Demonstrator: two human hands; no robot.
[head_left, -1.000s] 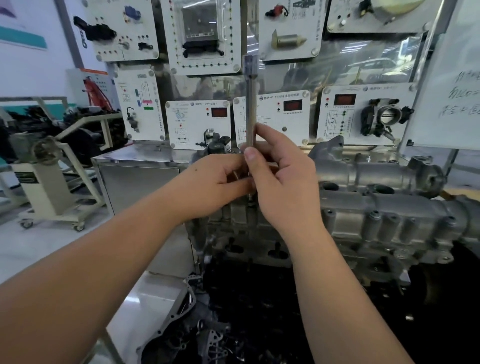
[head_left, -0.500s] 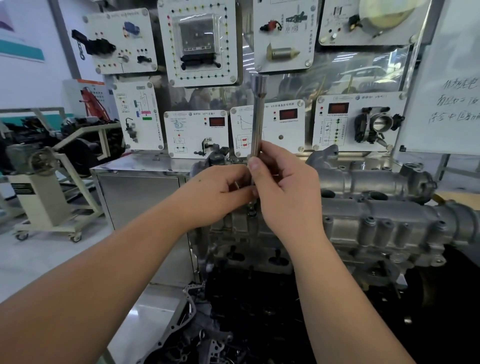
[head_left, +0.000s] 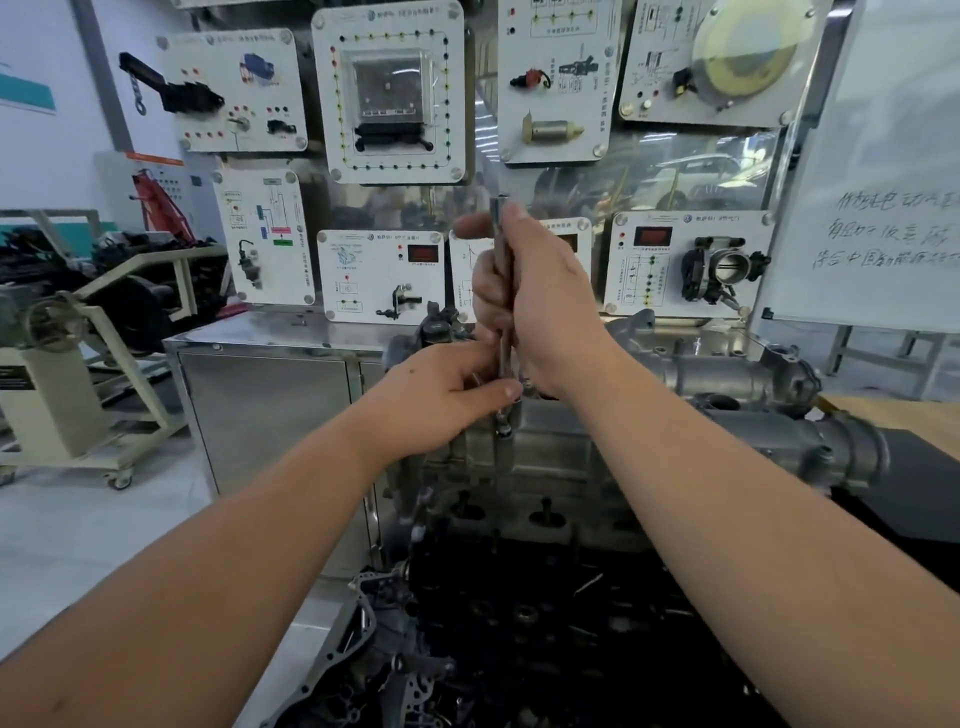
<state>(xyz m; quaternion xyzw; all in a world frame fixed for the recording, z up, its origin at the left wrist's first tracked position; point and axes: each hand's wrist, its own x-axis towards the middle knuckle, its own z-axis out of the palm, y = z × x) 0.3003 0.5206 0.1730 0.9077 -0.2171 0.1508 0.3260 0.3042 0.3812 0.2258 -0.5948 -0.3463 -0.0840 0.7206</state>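
- Standing at the far left is a cart (head_left: 62, 415), with a steel cabinet (head_left: 260, 405) just beside it; neither is part of the work.
- The left hand (head_left: 441, 395) comes in low, with thumb and fingertips curled in a pinch on the lower end of the rod (head_left: 500, 228).
- The rod stands nearly upright at centre, between the two hands. Its foot touches the top of the engine (head_left: 727, 379) just below the left thumb, and its top end pokes out above the right hand. I judge the step in hand to be working a fastener on the engine top with the rod. The fastener itself is hidden under the tip, so I cannot tell whether it is going in or coming out.
- The right hand (head_left: 540, 306) wraps the upper shaft with its fingers curled round it. The next move likely calls for a twist from this hand while the left steadies the foot. The rod should stay upright, because a lean could let the tip slip off.
- The engine runs off to the right, bare metal, with open ports along its front.
- A whiteboard (head_left: 883, 182) with handwriting closes the right edge.
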